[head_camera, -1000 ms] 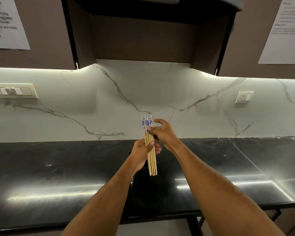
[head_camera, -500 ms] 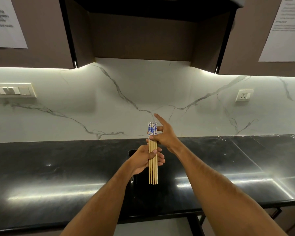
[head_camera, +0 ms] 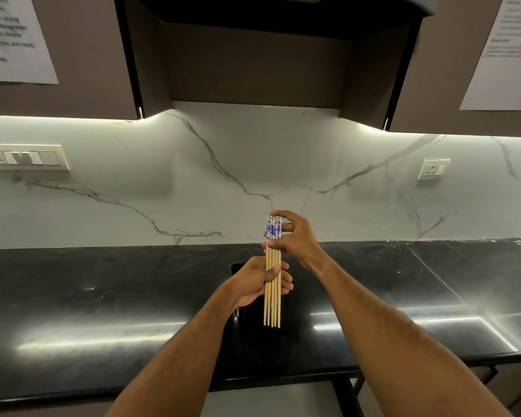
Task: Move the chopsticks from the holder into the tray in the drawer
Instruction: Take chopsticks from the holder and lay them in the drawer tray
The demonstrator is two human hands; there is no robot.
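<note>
A bundle of chopsticks [head_camera: 272, 284] is held upright above the black counter [head_camera: 103, 296], gripped mid-length by the left hand [head_camera: 254, 281] and pinched near the top by the right hand [head_camera: 292, 236]. Loosened fingers could scatter them.

We see two bare forearms entering from the lower edge, both uncovered up to the frame border; no sleeve shows. The left hand [head_camera: 254, 279] and the right hand [head_camera: 295, 236] carry no glove. We find no ring, watch or band on any finger or wrist in view.
</note>
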